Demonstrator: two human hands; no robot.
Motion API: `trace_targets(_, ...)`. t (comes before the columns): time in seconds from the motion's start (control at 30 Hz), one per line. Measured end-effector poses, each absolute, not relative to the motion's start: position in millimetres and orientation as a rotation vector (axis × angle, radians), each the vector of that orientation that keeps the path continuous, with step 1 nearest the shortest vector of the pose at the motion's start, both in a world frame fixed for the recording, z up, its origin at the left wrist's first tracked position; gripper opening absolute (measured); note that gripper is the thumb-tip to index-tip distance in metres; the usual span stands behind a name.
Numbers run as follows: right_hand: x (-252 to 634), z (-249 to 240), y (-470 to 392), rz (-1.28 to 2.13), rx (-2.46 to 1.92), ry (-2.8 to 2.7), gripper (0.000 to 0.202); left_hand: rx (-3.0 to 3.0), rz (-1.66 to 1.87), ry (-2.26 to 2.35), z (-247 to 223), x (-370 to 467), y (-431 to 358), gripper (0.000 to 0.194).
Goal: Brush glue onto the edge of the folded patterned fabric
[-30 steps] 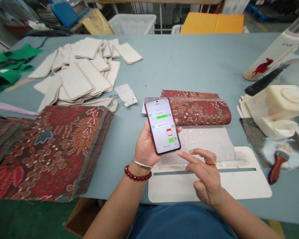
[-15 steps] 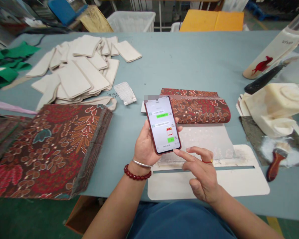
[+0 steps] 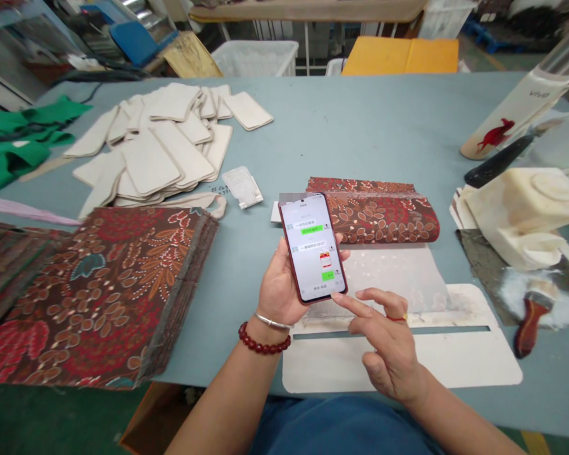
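A smartphone [image 3: 313,249] with a lit chat screen and a reddish case rests in my left hand [image 3: 279,284], whose fingers wrap round its edges. My right hand [image 3: 391,344] holds nothing; its fingers are apart, and the index fingertip is at the phone's lower edge. Whether that tip touches the screen I cannot tell. Beneath the hands lies a white slotted board [image 3: 403,363] with a translucent sheet [image 3: 398,278] over its far part. Behind the phone is a folded piece of patterned brown-red fabric [image 3: 384,218].
At left sits a stack of patterned fabric [image 3: 90,303], with a pile of cream panels [image 3: 156,155] behind it. On the right are a brush [image 3: 533,319] on a dark glue-smeared sheet, a cut-open plastic jug [image 3: 521,215] and a tall white container [image 3: 512,120].
The view has tilted up slightly, so everything sits lower in the picture. The phone and both hands keep nearly the same pose relative to each other.
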State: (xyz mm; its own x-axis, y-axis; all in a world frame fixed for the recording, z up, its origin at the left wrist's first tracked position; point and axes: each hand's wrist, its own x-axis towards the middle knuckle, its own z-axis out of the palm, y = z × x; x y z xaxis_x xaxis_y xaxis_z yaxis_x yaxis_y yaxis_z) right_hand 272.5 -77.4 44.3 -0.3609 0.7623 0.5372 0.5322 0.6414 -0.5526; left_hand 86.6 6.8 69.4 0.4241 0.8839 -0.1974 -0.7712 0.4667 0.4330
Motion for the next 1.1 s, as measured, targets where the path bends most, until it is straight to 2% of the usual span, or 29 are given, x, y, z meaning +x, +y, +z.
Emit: trace_targets(1.1, 278.8, 33.6, -80.7, 0.366, -0.965, -2.075, 0.042, 0.311, 1.038, 0.433, 68.9, 88.0, 4.6, 0.065)
